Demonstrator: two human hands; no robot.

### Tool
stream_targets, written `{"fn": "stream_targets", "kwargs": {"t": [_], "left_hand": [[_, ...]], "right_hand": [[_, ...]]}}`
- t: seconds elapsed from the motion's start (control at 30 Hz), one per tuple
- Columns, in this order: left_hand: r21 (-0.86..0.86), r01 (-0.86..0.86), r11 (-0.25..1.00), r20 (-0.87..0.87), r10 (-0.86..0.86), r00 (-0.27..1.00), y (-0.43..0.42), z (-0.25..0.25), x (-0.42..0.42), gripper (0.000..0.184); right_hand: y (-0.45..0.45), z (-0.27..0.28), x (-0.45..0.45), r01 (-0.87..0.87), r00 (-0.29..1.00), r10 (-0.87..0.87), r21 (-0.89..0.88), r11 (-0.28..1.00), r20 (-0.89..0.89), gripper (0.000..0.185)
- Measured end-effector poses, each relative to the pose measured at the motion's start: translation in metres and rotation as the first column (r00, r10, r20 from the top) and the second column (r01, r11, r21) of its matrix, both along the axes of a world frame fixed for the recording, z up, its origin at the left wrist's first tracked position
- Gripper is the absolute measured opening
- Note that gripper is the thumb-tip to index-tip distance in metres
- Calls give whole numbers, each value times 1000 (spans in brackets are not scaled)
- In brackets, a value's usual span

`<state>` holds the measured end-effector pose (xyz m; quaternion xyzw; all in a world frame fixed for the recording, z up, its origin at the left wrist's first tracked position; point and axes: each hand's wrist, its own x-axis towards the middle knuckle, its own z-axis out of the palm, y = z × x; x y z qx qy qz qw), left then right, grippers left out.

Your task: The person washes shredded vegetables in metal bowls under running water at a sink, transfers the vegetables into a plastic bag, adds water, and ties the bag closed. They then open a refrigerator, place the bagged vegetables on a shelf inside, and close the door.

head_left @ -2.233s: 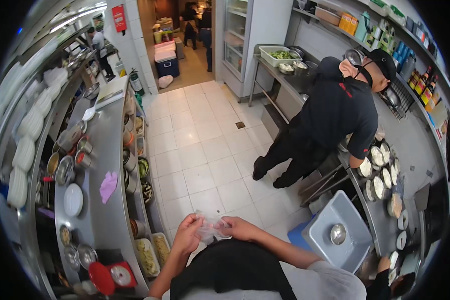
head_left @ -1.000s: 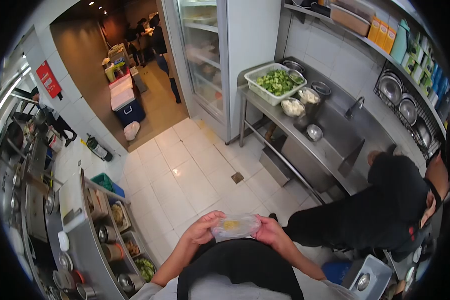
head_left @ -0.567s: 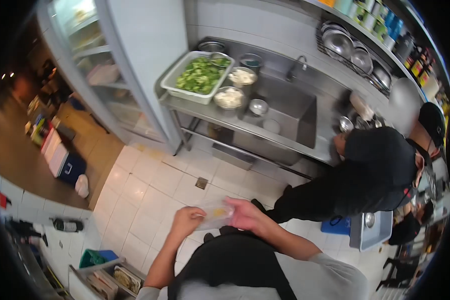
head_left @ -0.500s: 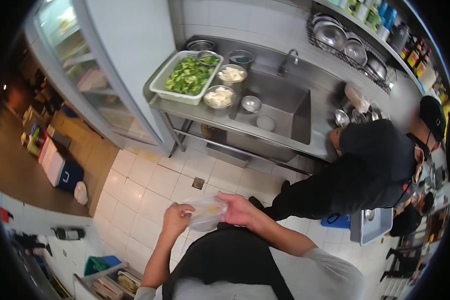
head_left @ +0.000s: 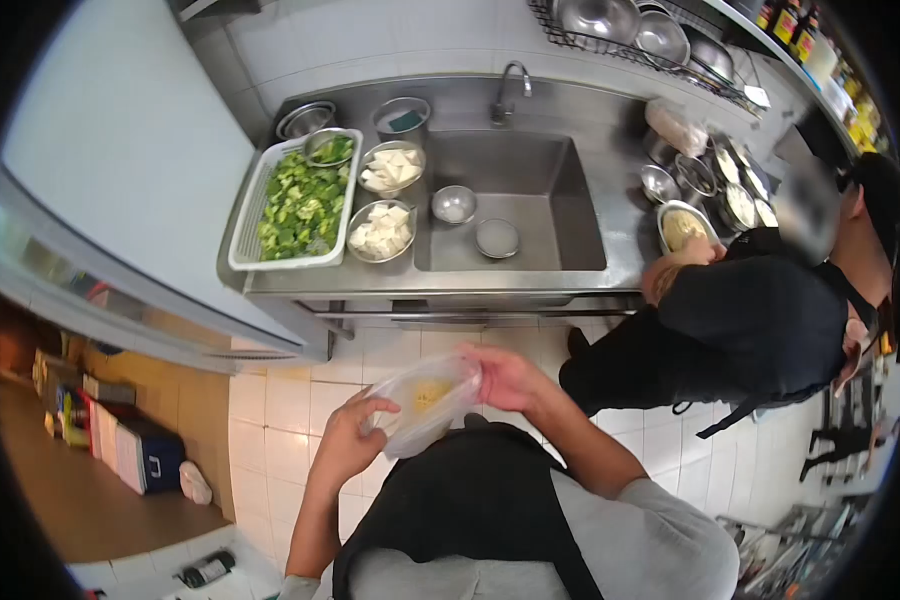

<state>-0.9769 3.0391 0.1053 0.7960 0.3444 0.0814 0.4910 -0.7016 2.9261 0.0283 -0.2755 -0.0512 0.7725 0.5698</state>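
A clear plastic bag with some yellow food in its bottom hangs between my two hands, in front of my black apron. My left hand pinches the bag's left side with thumb and fingers. On the other side, my right hand grips the upper right edge. The bag is spread out between them, and the yellow contents are too blurred to name.
Ahead is a steel sink with bowls in it. Left of it stand a white basket of cut broccoli and bowls of white cubes. At right a co-worker in black stands at the counter, a hand at a bowl. A fridge is at left.
My view has turned toward the sink, so the counter looks closer and more level. The bag stays in both hands and its yellow contents show more clearly.
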Motion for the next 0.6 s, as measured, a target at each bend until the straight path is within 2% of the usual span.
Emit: {"fn": "stream_targets", "kwargs": {"t": [0.1,0.13,0.17,0.23,0.33,0.43,0.53,0.6], "left_hand": [[61,87,994,149,-95,984,35,21,38,45],[188,144,972,226,-185,956,48,25,50,43],[203,166,965,233,-212,949,60,31,63,45],[231,197,953,245,-253,936,78,43,86,50],[273,196,942,225,-261,939,102,51,116,58],[474,236,849,200,-364,910,133,52,146,57],[348,270,897,1,-289,957,162,62,180,60],[358,294,886,-2,-314,949,181,62,210,56]], "right_hand": [[29,24,28,153,949,-157,34,988,274,38],[38,35,31,206,905,-200,25,978,376,36],[47,44,35,255,848,-234,21,967,476,33],[69,39,50,352,768,-320,50,935,555,29],[96,42,66,476,648,-415,86,875,638,25],[105,68,82,607,520,-531,148,781,669,22],[109,81,108,690,380,-658,274,670,651,17],[122,87,126,734,293,-738,352,581,608,12]]}}
